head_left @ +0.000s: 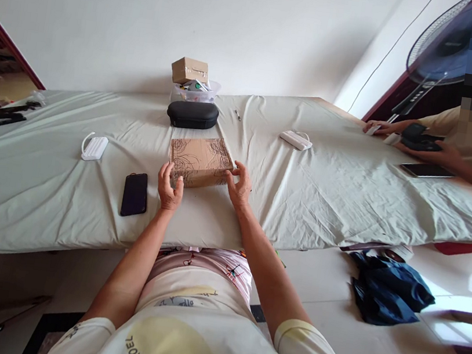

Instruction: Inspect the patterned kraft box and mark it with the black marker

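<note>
A brown cardboard box (202, 157) with dark scribbled, flower-like line patterns lies flat on the cloth-covered table in front of me. My left hand (170, 186) holds its near left corner, the fingers along the side and the thumb at the front face. At the near right corner my right hand (239, 184) grips the box with curved fingers and thumb. A dark smartphone (134, 194) lies left of my left hand. Just behind the box sits a black zippered hard case (192, 114).
White blocks with loop straps lie left (95, 148) and right (296, 140). A pen (238, 114), a plastic basket (197, 93) and a small carton (190, 70) are farther back. At right, another person's hands (428, 148) hold a dark object near a tablet (427, 171) and fan (443, 42).
</note>
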Demonstrator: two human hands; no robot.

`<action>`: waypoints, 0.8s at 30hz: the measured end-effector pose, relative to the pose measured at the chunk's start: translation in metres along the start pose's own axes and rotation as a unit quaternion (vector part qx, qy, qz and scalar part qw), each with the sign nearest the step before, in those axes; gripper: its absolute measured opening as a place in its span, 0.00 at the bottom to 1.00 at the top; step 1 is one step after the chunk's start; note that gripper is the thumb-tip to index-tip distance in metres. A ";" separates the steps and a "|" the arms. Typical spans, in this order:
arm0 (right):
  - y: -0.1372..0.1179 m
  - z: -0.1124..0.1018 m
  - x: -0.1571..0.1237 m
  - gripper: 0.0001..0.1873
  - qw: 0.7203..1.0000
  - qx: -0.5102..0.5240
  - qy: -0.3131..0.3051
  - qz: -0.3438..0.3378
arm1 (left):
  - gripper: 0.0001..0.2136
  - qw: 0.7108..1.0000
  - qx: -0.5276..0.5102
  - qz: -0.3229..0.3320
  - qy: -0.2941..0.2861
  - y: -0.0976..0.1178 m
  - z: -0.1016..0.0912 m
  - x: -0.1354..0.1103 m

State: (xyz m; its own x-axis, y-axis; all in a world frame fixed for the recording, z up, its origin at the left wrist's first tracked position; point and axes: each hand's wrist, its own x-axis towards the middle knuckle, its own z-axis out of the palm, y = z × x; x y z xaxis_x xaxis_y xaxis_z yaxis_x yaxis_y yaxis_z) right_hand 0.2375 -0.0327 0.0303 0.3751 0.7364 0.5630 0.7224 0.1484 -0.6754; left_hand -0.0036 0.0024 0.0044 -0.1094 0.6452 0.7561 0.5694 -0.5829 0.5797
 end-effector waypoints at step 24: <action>-0.038 -0.002 -0.017 0.26 0.972 -0.173 -0.100 -0.126 | 0.20 0.990 0.061 0.039 -0.124 0.033 0.003 -0.001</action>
State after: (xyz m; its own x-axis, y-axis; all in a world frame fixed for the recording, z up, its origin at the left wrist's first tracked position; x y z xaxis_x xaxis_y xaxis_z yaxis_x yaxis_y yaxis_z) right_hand 0.2046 -0.0518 0.0476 0.0647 0.8240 0.5629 0.9415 0.1366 -0.3081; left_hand 0.0173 -0.0163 0.0217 0.1333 0.7100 0.6914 0.6633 -0.5823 0.4701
